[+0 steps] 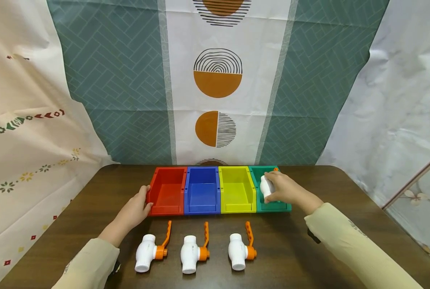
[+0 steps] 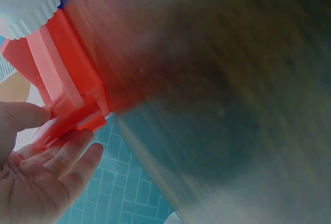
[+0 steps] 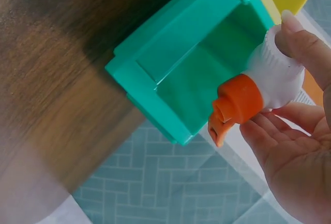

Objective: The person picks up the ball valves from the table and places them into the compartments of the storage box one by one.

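Observation:
My right hand (image 1: 281, 188) holds a white ball valve (image 3: 274, 71) above the green bin (image 3: 170, 69), thumb across one socket end and fingers beneath the body. Its orange handle (image 3: 222, 128) points away from the palm in the right wrist view. At the far left of the row, my left hand (image 1: 137, 206) grips the left side of the red bin (image 1: 169, 190), thumb near the front corner and fingers along the outer wall. Three more ball valves, a left one (image 1: 145, 253), a middle one (image 1: 190, 255) and a right one (image 1: 238, 252), lie in front of the bins, orange handles pointing back.
Between the red and green bins stand a blue bin (image 1: 202, 190) and a yellow bin (image 1: 237, 190), side by side. The row sits near the back of a dark wooden table (image 1: 102, 192). Behind it hangs a patterned cloth (image 1: 218, 106).

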Demonstrator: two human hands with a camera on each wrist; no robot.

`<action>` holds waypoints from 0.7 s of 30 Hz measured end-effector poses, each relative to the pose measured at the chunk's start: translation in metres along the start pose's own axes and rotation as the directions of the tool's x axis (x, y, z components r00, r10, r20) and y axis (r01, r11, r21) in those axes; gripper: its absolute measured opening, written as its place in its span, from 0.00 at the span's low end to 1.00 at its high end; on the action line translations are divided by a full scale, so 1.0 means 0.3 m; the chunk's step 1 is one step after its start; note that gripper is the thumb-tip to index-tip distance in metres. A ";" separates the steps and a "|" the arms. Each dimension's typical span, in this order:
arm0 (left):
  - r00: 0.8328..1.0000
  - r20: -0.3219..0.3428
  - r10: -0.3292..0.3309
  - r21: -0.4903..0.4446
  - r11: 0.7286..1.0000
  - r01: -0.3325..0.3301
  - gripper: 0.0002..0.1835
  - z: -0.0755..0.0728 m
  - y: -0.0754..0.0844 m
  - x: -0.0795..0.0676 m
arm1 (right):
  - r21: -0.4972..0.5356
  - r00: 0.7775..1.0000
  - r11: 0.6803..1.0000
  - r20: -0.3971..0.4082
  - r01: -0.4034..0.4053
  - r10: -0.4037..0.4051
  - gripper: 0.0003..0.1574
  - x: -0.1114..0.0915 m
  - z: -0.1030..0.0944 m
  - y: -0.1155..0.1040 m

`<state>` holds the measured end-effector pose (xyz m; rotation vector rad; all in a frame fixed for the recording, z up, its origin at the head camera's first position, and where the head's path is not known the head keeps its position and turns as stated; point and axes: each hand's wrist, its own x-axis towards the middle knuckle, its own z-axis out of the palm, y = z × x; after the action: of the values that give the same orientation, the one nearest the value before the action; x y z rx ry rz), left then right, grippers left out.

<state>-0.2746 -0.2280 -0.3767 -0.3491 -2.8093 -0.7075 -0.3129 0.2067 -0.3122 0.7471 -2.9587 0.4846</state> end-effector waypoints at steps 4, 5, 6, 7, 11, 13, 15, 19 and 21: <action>1.000 -0.005 0.006 -0.004 1.000 -0.006 0.26 -0.001 0.000 -0.001 | -0.004 1.000 1.000 0.015 -0.005 0.005 0.51 0.010 0.004 0.007; 1.000 -0.003 0.007 -0.004 1.000 -0.007 0.26 -0.001 -0.001 -0.002 | -0.007 1.000 1.000 0.019 -0.007 0.007 0.51 0.012 0.005 0.008; 1.000 0.000 0.006 -0.006 1.000 -0.006 0.26 -0.001 -0.001 -0.004 | -0.008 1.000 1.000 0.025 -0.009 0.009 0.51 0.014 0.006 0.008; 1.000 0.003 0.005 -0.006 1.000 -0.005 0.27 -0.001 0.001 -0.003 | -0.009 1.000 1.000 0.029 -0.011 0.012 0.51 0.017 0.007 0.010; 1.000 0.012 -0.006 0.001 1.000 0.006 0.27 -0.001 0.003 -0.005 | -0.002 0.999 1.000 0.044 -0.022 0.022 0.50 0.026 0.012 0.016; 1.000 0.016 -0.012 0.004 1.000 0.012 0.27 0.000 0.003 -0.006 | 0.001 0.999 1.000 0.045 -0.028 0.028 0.50 0.030 0.016 0.018; 1.000 0.021 -0.017 0.005 1.000 0.016 0.27 0.001 0.004 -0.007 | 0.002 0.998 0.999 0.045 -0.036 0.036 0.50 0.032 0.018 0.019; 1.000 0.021 -0.016 -0.001 1.000 0.016 0.27 0.002 0.003 -0.004 | 0.003 0.998 0.999 0.048 -0.048 0.048 0.49 0.035 0.022 0.024; 1.000 0.018 -0.011 -0.005 1.000 0.011 0.27 0.002 0.003 -0.001 | 0.000 0.998 0.999 0.046 -0.050 0.050 0.49 0.037 0.023 0.026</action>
<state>-0.2740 -0.2270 -0.3768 -0.3427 -2.8284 -0.7177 -0.3262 0.2059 -0.3194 0.6953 -3.0262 0.4780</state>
